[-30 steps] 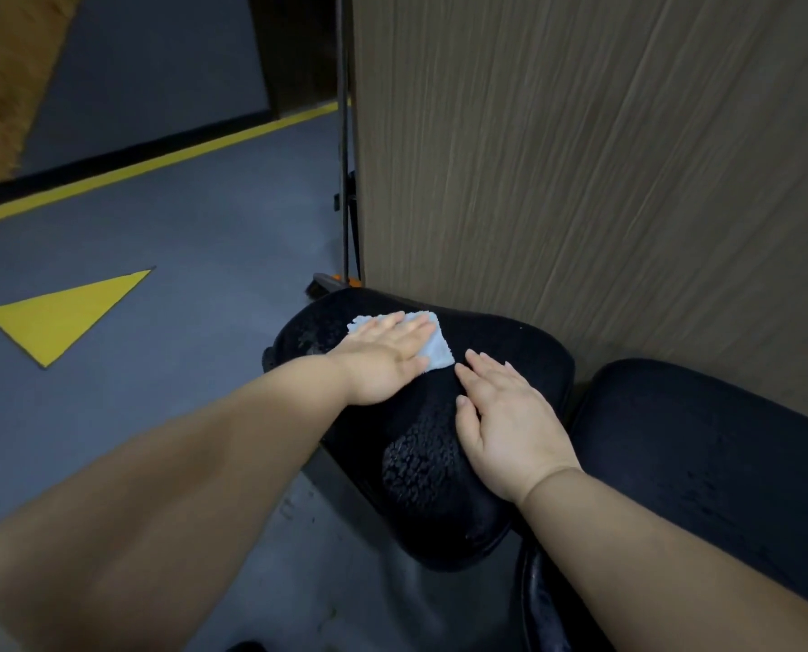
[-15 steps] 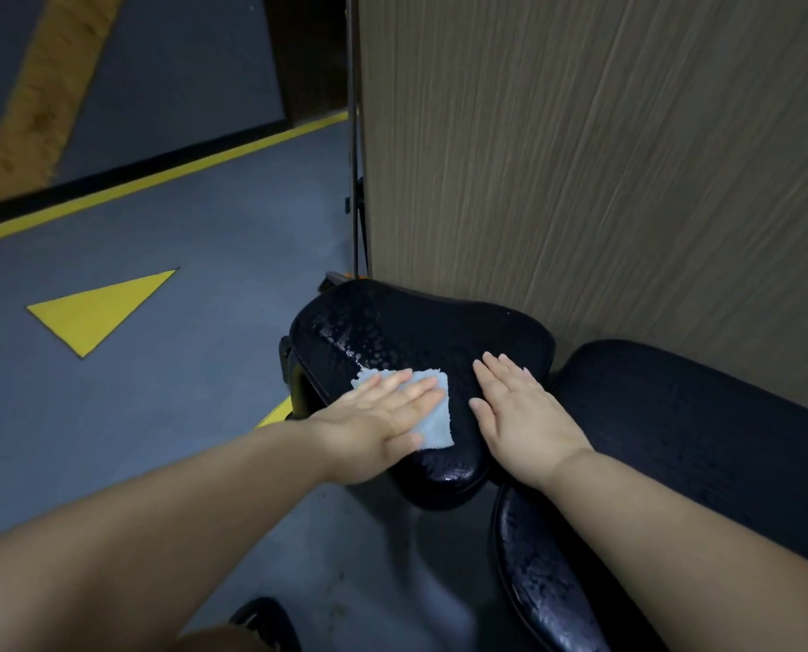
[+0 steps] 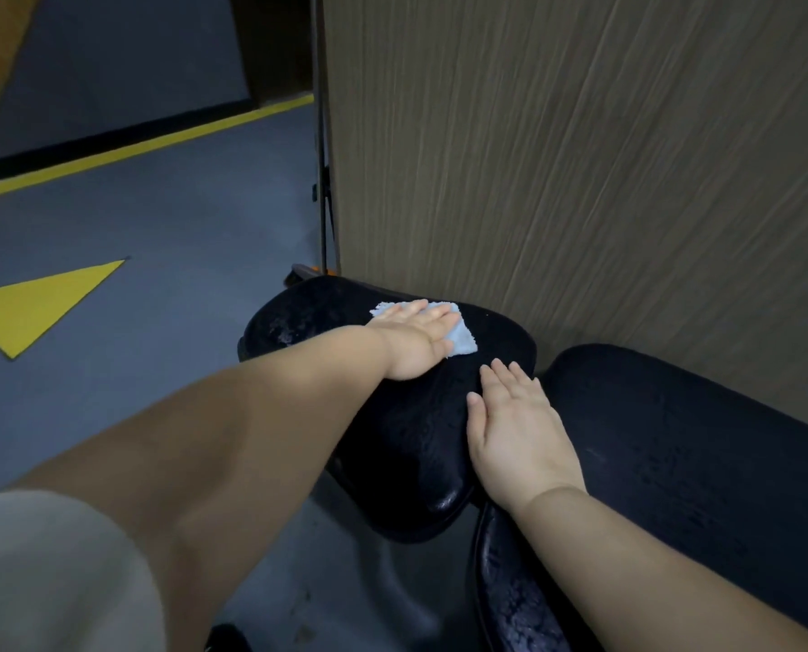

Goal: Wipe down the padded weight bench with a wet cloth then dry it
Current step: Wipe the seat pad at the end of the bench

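Note:
The black padded seat pad [image 3: 406, 444] of the weight bench sits in the middle of the view, its surface wet and glistening. My left hand [image 3: 416, 338] lies flat with straight fingers on a small light-blue cloth [image 3: 463, 341], pressing it onto the far part of the pad. My right hand [image 3: 517, 425] rests flat on the pad's right side, fingers straight, holding nothing. The longer black back pad [image 3: 684, 463] runs off to the right.
A wood-grain wall panel [image 3: 580, 157] stands directly behind the bench. Grey floor [image 3: 157, 237] with a yellow triangle [image 3: 35, 308] and a yellow line [image 3: 134, 150] spreads to the left. A thin black metal upright [image 3: 323, 181] stands at the panel's left edge.
My left hand has slid the cloth from the near front of the seat pad back toward its far end. My right hand has stayed flat on the pad's right side.

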A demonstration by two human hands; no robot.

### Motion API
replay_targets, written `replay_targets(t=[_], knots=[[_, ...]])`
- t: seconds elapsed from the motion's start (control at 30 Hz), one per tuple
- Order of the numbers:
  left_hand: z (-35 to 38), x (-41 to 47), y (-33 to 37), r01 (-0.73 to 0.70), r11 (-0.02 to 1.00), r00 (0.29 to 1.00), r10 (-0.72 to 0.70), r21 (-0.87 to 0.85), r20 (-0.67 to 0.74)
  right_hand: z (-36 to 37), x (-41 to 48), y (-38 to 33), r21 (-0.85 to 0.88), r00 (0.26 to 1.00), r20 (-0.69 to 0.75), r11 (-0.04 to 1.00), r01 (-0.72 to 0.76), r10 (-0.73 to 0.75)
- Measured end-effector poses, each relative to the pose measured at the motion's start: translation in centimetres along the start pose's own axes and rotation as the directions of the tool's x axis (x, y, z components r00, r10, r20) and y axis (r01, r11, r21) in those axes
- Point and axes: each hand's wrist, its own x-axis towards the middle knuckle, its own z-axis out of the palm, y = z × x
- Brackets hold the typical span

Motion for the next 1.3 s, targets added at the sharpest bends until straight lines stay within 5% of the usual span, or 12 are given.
replay_targets(t=[0.23,0.43,0.63,1.3], knots=[[-0.2,-0.2,1.0,0.003,1.000,0.999,-0.002,0.005,-0.033,-0.1,0.1,0.0,0.036,1.000,0.005,0.999,-0.018,0.017],[3.1,-8.2,0.5,-0.186,0.982,0.983,0.186,0.021,-0.008,-0.8,-0.5,0.0,0.144,0.999,0.006,0.989,-0.037,0.037],[5.1,-12.2,0.3,-0.231,0.971,0.973,0.230,0.060,0.035,-0.7,-0.6,-0.2,0.178,0.998,0.006,0.982,-0.058,0.058],[-0.7,4.3,3.2,-0.092,0.995,0.996,0.092,0.027,0.018,0.3,0.2,0.9,0.316,0.982,-0.174,0.949,-0.018,0.076]])
